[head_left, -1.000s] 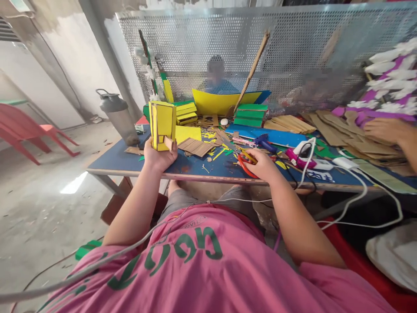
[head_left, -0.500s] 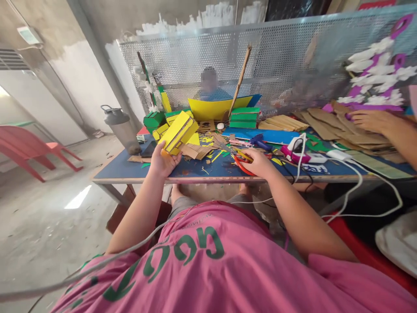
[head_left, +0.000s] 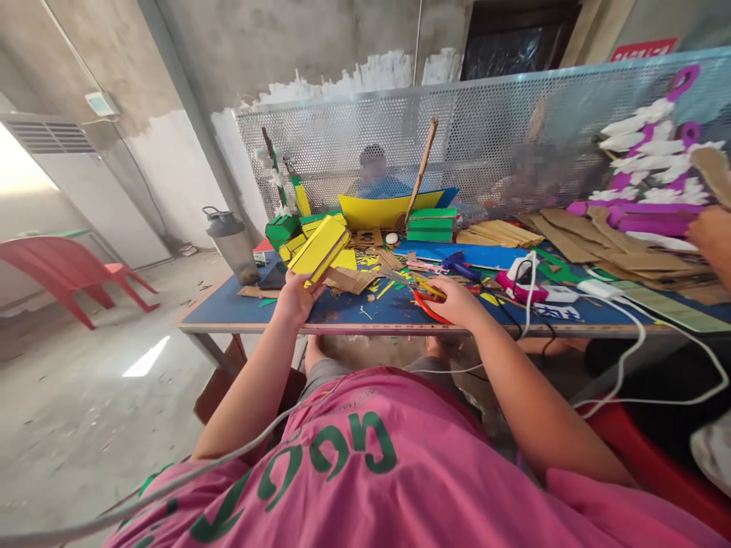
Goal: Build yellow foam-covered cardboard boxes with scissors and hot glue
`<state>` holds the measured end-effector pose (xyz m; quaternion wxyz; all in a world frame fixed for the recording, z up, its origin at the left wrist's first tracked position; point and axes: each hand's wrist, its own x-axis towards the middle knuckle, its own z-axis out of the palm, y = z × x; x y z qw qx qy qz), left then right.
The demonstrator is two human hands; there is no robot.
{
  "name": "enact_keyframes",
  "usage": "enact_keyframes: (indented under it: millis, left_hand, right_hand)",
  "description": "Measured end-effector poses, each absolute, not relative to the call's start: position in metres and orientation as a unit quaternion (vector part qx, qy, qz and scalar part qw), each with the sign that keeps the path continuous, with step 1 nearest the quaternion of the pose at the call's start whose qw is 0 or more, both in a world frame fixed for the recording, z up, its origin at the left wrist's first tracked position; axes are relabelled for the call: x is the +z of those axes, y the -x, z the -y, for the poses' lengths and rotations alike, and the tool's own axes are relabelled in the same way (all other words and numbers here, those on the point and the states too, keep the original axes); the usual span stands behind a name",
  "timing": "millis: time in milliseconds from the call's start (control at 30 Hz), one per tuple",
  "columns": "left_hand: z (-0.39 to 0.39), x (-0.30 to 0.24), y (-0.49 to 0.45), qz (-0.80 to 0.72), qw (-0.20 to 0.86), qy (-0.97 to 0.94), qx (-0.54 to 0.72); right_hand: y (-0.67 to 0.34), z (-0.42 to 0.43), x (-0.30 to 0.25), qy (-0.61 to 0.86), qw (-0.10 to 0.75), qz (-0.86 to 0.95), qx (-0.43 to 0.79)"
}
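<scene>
My left hand (head_left: 297,295) grips the lower end of a yellow cardboard box (head_left: 320,247), which is tilted up and to the right over the blue table (head_left: 228,304). My right hand (head_left: 454,299) rests on the table near its front edge, fingers curled round the handles of red scissors (head_left: 426,304). Cardboard strips (head_left: 351,280) and yellow scraps lie between the two hands.
Green and yellow boxes (head_left: 431,223), a yellow sheet (head_left: 382,209), a pink glue gun (head_left: 517,278) with white cables and brown cardboard pieces crowd the table. A perforated metal screen (head_left: 485,137) stands behind; a person sits beyond it. Another person's arm (head_left: 713,236) is at the right. A red chair (head_left: 68,270) stands left.
My left hand has tipped the yellow box from upright to a slant and moved it toward the table. The view has lifted. My right hand stays on the scissors.
</scene>
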<state>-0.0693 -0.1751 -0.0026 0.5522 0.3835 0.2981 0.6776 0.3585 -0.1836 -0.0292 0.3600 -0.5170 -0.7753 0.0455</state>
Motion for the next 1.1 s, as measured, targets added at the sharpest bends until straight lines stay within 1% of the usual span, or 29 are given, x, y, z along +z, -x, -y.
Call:
enact_keyframes:
  millis: [133, 267, 367, 400, 433, 467, 533, 567, 600, 633, 700, 833, 933, 1033, 1100]
  left_hand:
    - [0.169, -0.004, 0.068, -0.307, 0.526, -0.385, 0.694]
    - [0.158, -0.004, 0.067, -0.327, 0.556, -0.332, 0.688]
    - [0.152, -0.002, 0.067, -0.311, 0.581, -0.354, 0.664]
    - [0.152, 0.0, 0.067, -0.315, 0.567, -0.369, 0.666]
    - [0.152, 0.002, 0.067, -0.332, 0.53, -0.386, 0.678]
    - [0.153, 0.005, 0.068, -0.359, 0.467, -0.405, 0.699]
    - [0.156, 0.012, 0.068, -0.413, 0.292, -0.472, 0.722]
    - [0.158, 0.016, 0.067, -0.429, 0.205, -0.519, 0.71]
    - [0.16, 0.019, 0.066, -0.437, 0.144, -0.577, 0.675]
    - [0.161, 0.022, 0.064, -0.442, 0.108, -0.627, 0.633]
    - [0.162, 0.026, 0.057, -0.438, 0.111, -0.699, 0.554]
    - [0.154, 0.023, 0.042, -0.442, 0.186, -0.714, 0.51]
    - [0.145, 0.024, 0.036, -0.461, 0.192, -0.739, 0.453]
    - [0.139, 0.031, 0.034, -0.433, 0.206, -0.769, 0.423]
    - [0.135, 0.036, 0.035, -0.41, 0.236, -0.788, 0.395]
  right_hand:
    - [-0.355, 0.187, -0.027, 0.515, 0.351, 0.781, 0.028]
    - [-0.352, 0.191, -0.024, 0.513, 0.334, 0.791, 0.014]
    - [-0.351, 0.193, -0.022, 0.518, 0.324, 0.792, 0.009]
    - [-0.351, 0.194, -0.021, 0.518, 0.322, 0.792, 0.008]
    - [-0.35, 0.195, -0.021, 0.519, 0.32, 0.793, 0.008]
    - [-0.35, 0.196, -0.02, 0.519, 0.317, 0.793, 0.008]
    - [-0.348, 0.198, -0.018, 0.523, 0.312, 0.793, 0.007]
    - [-0.348, 0.199, -0.017, 0.525, 0.309, 0.793, 0.007]
    - [-0.348, 0.2, -0.017, 0.526, 0.307, 0.793, 0.007]
    - [-0.347, 0.2, -0.016, 0.527, 0.306, 0.793, 0.009]
    - [-0.347, 0.2, -0.016, 0.527, 0.309, 0.791, 0.012]
    - [-0.347, 0.2, -0.017, 0.526, 0.324, 0.787, 0.008]
    - [-0.347, 0.2, -0.018, 0.522, 0.318, 0.792, 0.007]
    - [-0.348, 0.199, -0.019, 0.524, 0.313, 0.792, 0.006]
    - [-0.348, 0.199, -0.019, 0.525, 0.316, 0.791, 0.003]
